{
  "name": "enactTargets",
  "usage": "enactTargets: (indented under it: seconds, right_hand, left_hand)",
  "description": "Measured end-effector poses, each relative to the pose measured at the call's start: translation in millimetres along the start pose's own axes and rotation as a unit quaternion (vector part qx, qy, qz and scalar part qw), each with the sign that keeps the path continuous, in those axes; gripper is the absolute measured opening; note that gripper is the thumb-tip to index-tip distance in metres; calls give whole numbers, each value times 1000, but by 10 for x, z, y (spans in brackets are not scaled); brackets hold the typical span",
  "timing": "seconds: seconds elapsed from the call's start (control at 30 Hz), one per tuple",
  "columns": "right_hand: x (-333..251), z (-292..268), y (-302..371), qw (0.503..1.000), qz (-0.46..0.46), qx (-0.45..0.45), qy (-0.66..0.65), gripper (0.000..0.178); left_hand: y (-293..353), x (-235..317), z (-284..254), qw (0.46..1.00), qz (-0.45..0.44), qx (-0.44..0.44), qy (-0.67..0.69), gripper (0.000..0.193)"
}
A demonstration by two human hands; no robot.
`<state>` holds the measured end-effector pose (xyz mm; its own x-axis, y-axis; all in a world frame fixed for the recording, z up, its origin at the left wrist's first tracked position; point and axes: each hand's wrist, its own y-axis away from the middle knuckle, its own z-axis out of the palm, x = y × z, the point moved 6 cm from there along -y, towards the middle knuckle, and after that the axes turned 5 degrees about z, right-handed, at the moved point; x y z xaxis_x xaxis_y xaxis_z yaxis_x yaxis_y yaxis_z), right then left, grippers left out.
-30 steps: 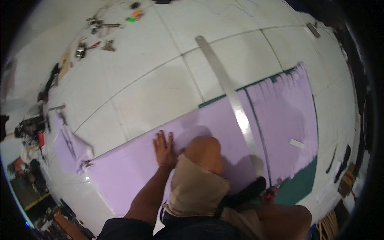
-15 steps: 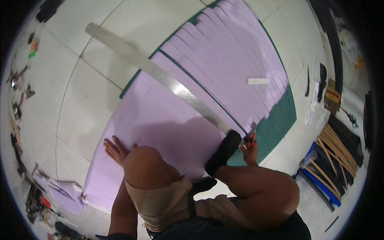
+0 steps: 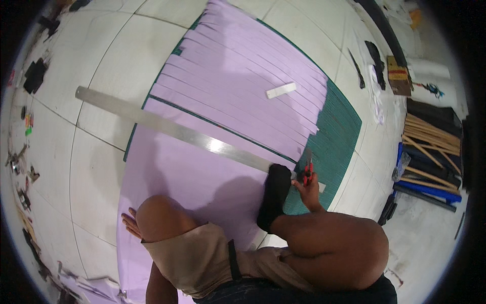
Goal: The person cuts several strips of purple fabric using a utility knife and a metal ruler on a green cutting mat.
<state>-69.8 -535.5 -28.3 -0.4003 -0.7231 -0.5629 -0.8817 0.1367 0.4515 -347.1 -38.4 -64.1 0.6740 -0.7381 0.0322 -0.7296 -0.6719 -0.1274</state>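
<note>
Flat on the lilac sheet (image 3: pixel 157 177), my left hand (image 3: pixel 131 223) has its fingers spread, partly hidden behind my knee. My right hand (image 3: pixel 308 192) grips a red-and-black utility knife (image 3: pixel 308 172), its blade pointing away from me over the green cutting mat (image 3: pixel 336 121). A long metal ruler (image 3: pixel 182 133) lies across the sheet, and my black-socked foot (image 3: pixel 276 195) rests on its right end. Just beyond the ruler, a narrow gap in the sheet shows green mat. Farther off, the sheet is slit into several strips (image 3: pixel 243 66).
A small white bar (image 3: pixel 281 90) lies on the strips. Wooden sticks (image 3: pixel 430 134) and dark and blue rolls are stacked at the right, near a cardboard box (image 3: pixel 399 76). Tools and scraps line the left side of the tiled floor (image 3: pixel 101 187).
My view has turned, so the sheet and ruler appear rotated. My right hand still holds the knife near the ruler's right end. My left hand stays flat on the sheet.
</note>
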Motion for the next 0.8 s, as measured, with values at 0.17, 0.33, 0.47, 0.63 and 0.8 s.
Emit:
enactTargets:
  seconds: [0.17,0.33,0.47,0.63,0.8]
  right_hand:
    - [107,-118,16,997,-15,49,59,59]
    - [96,-10,107,993,-72,86,49,57]
    - [301,-56,4,989,-58,120,70,57]
    - [316,-170,80,999,-23,38,29,57]
    - [542,-180,627,998,8,-58,14,56]
  left_hand:
    - [72,127,20,1000,11,15,19,74]
    - [173,-18,-34,999,-1,23,48,72]
    - [197,17,36,991,-26,13,128,70]
    - [157,-340,-29,895,-223,49,383,68]
    - [-652,-522,-317,843,-192,103,492,60]
